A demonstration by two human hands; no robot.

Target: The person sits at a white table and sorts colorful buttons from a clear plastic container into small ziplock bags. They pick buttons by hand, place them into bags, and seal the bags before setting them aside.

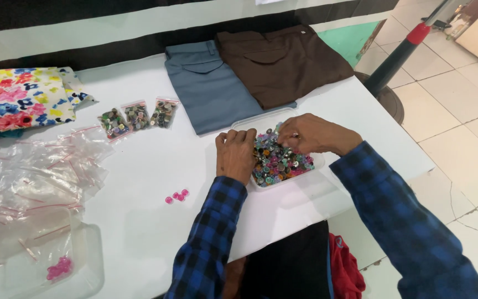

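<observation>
1. Clear, shallow, rectangular plastic tray (243, 125): sits on the white table (150, 166) towards its right side, just in front of the folded garments. Filled with a heap of small round multicoloured buttons (278, 163).
2. Left hand (235, 155): rests palm down on the tray's left edge, fingers curled loosely over the buttons. Whether it grips any cannot be told.
3. Right hand (312, 134): reaches over the tray's far right corner, fingertips drawn together down among the buttons. What they pinch, if anything, is hidden.
4. Both sleeves: blue and black checked cloth.
5. Folded grey-blue trousers (208, 88): lie flat at the table's far side, touching the tray's back edge.
6. Folded dark brown trousers (283, 63): lie beside the grey-blue pair, overlapping its right edge.
7. Three small clear zip bags packed with mixed buttons (136, 117): set in a row, left of the trousers, well apart from the tray.
8. Three loose pink buttons (177, 196): lie together on bare table, near the left forearm.
9. Heap of empty clear zip bags with pink seals (34, 177): spread over the table's left part.
10. Second clear plastic tray (87, 260): at the near left corner, holding a small cluster of pink buttons (59, 268).
11. Floral cloth in pink, yellow and blue (20, 99): at the far left edge.
12. Pale tiled floor (449, 116): right of the table.
</observation>
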